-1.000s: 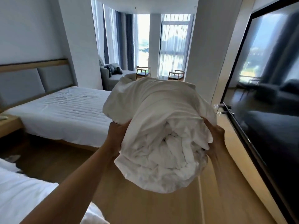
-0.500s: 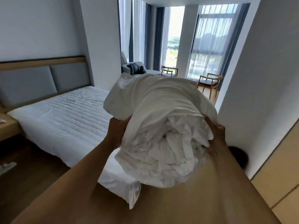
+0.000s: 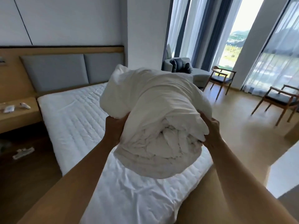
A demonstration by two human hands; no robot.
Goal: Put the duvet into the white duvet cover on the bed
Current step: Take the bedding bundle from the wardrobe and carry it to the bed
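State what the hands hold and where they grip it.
The rolled white duvet: left hand grips its left side, right hand its right side, at the near end.

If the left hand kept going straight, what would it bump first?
Likely the rolled white fabric duvet bundle, which the left hand grips and points into; behind it, depth is unclear.

duvet (image 3: 161, 113) now over bed (image 3: 72, 120), carried closer
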